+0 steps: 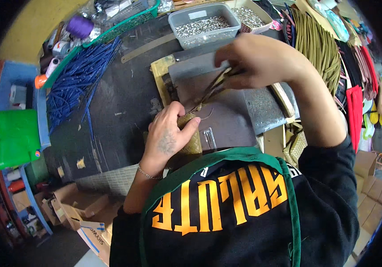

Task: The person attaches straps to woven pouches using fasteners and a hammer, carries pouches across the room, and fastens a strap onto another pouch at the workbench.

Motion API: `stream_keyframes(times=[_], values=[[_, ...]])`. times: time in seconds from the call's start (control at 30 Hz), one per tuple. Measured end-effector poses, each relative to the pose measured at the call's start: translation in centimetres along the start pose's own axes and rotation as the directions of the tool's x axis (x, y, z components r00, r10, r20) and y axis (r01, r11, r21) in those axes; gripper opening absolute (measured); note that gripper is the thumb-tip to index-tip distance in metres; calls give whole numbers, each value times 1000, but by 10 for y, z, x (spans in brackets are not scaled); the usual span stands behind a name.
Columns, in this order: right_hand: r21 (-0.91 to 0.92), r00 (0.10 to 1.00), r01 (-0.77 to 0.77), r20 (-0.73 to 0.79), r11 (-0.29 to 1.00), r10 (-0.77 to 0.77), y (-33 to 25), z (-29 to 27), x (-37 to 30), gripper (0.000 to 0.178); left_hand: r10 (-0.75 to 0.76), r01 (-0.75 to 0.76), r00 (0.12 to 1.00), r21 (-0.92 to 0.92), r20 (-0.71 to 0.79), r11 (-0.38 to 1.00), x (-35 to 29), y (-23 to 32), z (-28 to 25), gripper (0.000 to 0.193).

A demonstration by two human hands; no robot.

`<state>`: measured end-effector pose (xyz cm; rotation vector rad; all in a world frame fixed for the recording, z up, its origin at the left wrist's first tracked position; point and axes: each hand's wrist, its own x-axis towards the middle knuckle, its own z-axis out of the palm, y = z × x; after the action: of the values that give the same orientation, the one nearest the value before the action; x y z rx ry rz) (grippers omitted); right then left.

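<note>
My left hand (pixel 169 133) is closed on an olive-gold woven piece (pixel 193 141), with thumb and fingers over its upper end. From that end, narrow brown and olive strips (pixel 209 94) run up and to the right, pulled fairly taut. Their upper ends are in my right hand (pixel 258 62), raised above the work with its fingers bent and slightly blurred. A thin loose thread end (pixel 208 115) curls beside my left thumb. To the right of the woven piece lies a small silver metal piece (pixel 209 139). The lower part of the woven piece is hidden by my apron (pixel 253 154).
Blue strips (pixel 77 78) spread over the dark table (pixel 124 115) at left, beside a green basket (pixel 124 24). Clear bins of small metal parts (pixel 204 26) stand at the back. Olive strips (pixel 318 49) hang at far right. A green jerrycan (pixel 17 138) stands at far left.
</note>
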<state>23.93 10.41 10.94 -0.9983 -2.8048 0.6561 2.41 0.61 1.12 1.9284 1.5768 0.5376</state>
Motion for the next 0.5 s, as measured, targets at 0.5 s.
stream_keyframes(times=[0.5], values=[[751,957,-56,-148,657,250,-24,110,-29,32,411,-406,834,95,-368,909,-11,8,1,10]])
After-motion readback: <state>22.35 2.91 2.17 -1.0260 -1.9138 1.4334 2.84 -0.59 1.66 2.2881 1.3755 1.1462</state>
